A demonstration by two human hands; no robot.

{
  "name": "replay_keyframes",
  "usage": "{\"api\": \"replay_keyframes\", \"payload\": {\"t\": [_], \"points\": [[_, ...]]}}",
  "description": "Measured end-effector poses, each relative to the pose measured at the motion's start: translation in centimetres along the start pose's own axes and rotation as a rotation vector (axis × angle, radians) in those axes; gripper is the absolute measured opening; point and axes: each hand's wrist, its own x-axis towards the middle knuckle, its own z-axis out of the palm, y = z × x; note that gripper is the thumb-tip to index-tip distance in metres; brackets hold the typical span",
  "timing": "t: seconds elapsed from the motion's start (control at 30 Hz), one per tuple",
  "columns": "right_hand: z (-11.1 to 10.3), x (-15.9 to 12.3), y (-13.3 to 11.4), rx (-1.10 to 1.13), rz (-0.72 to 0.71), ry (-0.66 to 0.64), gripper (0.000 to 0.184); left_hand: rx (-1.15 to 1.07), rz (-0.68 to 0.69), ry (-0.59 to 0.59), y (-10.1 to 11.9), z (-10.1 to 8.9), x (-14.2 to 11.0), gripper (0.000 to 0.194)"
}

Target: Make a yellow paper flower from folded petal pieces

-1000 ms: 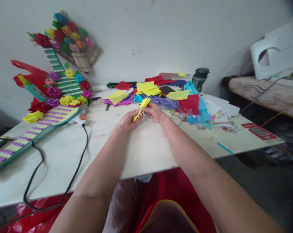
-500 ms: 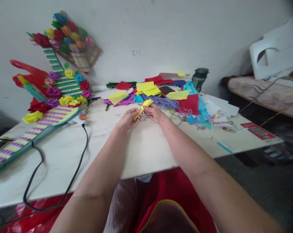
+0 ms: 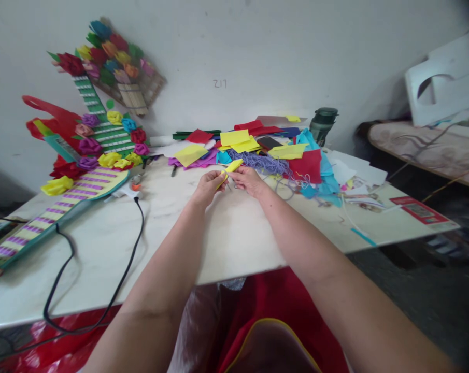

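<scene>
Both hands meet over the white table point(image 3: 242, 238), in front of a heap of craft materials. Between them is a folded piece of yellow paper point(image 3: 234, 165), pinched narrow at its middle. My left hand point(image 3: 209, 186) is closed on its lower end, with fingers wrapped round it. My right hand point(image 3: 246, 180) pinches it from the other side, fingers pressed close to the narrow part. Just beyond lies a tangle of purple yarn point(image 3: 263, 161). Yellow paper sheets point(image 3: 234, 138) lie on the heap behind.
At left stands a decoration with paper flowers point(image 3: 89, 146). A white glue gun point(image 3: 127, 192) trails a black cord point(image 3: 135, 248) toward the table's front edge. A dark green bottle point(image 3: 323, 126) stands at the back. Red cloth point(image 3: 304, 166) and blue cloth point(image 3: 324, 176) lie right of the yarn.
The yellow paper's spread upper end now looks narrower and flatter. My hands stay together in nearly the same place. The whole view has shifted slightly.
</scene>
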Motion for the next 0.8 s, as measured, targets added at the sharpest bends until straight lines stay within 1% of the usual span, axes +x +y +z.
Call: {"api": "replay_keyframes", "payload": {"t": [0.17,0.37,0.6,0.8], "points": [[0.03,-0.04,0.06,-0.041,-0.015,-0.004,0.031,0.040,-0.004,0.028,-0.15,-0.04,0.13,0.027],[0.10,-0.24,-0.07,-0.114,-0.007,0.001,0.027,0.082,-0.024,0.025,-0.16,-0.23,0.04,0.030],[-0.05,-0.15,0.05,-0.170,0.019,0.039,0.026,0.028,-0.060,-0.028,0.30,-0.06,-0.24,0.030],[-0.01,-0.04,0.28,-0.213,0.001,0.072,0.033,0.005,-0.064,-0.018,0.22,0.27,-0.23,0.024]]}}
